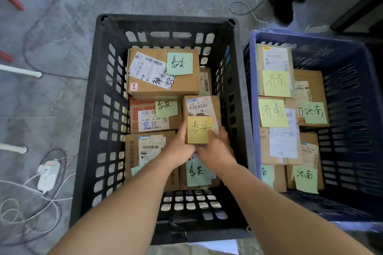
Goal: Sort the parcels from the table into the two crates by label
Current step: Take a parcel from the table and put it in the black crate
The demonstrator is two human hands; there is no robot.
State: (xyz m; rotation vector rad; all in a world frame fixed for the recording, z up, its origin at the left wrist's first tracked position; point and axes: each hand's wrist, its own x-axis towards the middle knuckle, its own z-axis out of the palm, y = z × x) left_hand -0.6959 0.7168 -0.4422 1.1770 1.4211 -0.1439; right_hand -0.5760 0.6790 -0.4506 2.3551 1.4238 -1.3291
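Both my hands hold a small cardboard parcel [202, 109] with a yellow handwritten note, inside the black crate [87, 151]. My left hand [179, 147] grips its near left side and my right hand [217, 147] grips its near right side. The parcel sits over several other cardboard parcels in the black crate, each with a green note, such as the large one [163, 72] at the back. The blue crate [253, 109] on the right holds several parcels [275, 72] with yellow or green notes bearing different characters.
Both crates stand side by side on a grey marble-look floor. A white power strip [48, 174] and loose cables lie on the floor at the left. White table legs [20, 70] show at the left edge. A person's dark shoe [288, 0] stands behind the blue crate.
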